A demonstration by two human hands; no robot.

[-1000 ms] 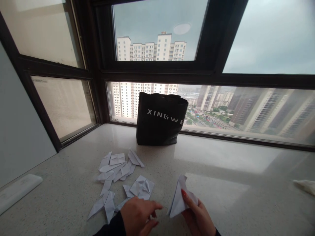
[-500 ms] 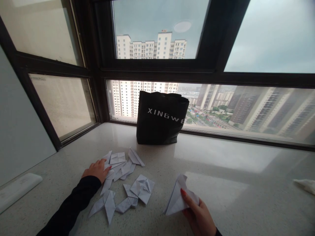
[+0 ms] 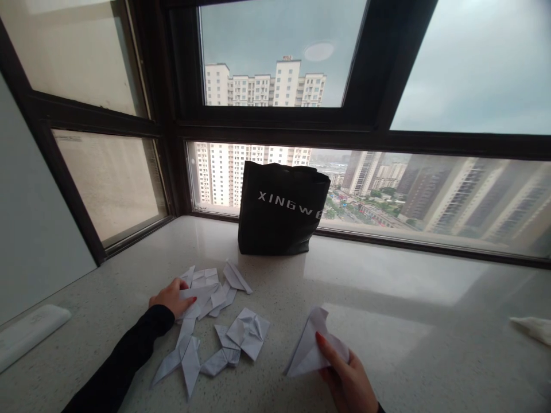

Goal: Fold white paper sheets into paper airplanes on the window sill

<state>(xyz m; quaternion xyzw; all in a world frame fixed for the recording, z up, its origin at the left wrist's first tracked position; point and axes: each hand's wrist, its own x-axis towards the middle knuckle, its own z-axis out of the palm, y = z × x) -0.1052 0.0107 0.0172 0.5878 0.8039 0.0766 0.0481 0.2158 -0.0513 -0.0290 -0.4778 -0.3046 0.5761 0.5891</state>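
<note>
– While the window (image 3: 465, 63) fills the back, what is on the counter (image 3: 408, 350)?

– Bag (image 3: 279, 223) upright near the window; pile (image 3: 204, 277) of folded white papers nearer, left of centre.

– Hands?

– Left hand (image 3: 169, 299) at the pile's left side, thumb and fingers pinching a strip (image 3: 201, 291); whether it is lifted clear, cannot tell. Right hand (image 3: 349, 376) well apart, gripping the sheet (image 3: 315, 347), folded and tilted, thumb on top, fingers beneath.

– Change?

– One second ago left hand was just beside the sheet; now at the pile. Right hand and sheet nearly unchanged.
</note>
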